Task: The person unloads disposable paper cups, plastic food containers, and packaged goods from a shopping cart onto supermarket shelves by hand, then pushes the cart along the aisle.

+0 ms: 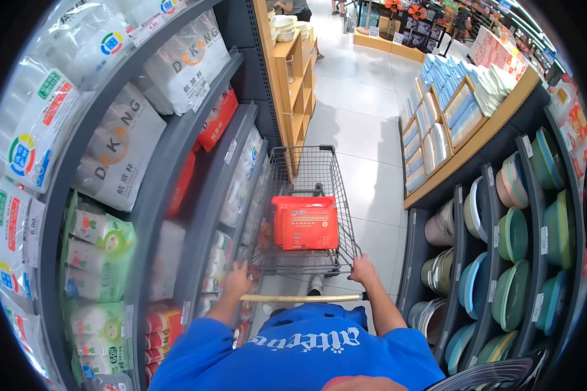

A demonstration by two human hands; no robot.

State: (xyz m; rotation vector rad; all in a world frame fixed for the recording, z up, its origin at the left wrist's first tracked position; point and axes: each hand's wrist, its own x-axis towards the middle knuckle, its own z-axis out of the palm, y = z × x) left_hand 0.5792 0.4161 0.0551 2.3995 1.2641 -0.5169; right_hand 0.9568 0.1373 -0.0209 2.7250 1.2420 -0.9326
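A wire shopping cart [338,176] stands in front of me in the aisle, with a red plastic-wrapped package [305,223] lying in its basket. My right hand [362,268] is closed on the near right corner of the cart's frame. At the near left corner, my left hand [237,280] is curled against the frame; its fingers are slightly blurred. The pale handle bar [300,298] runs across between my wrists, close to my blue shirt [306,345].
Shelves on the left hold bagged DEKANG cups [127,150] and green tissue packs [101,280]. To the right are stacked plastic basins [512,241] and a wooden rack of folded cloths [447,124]. A wooden shelf [297,85] stands ahead, beside the tiled aisle [365,137].
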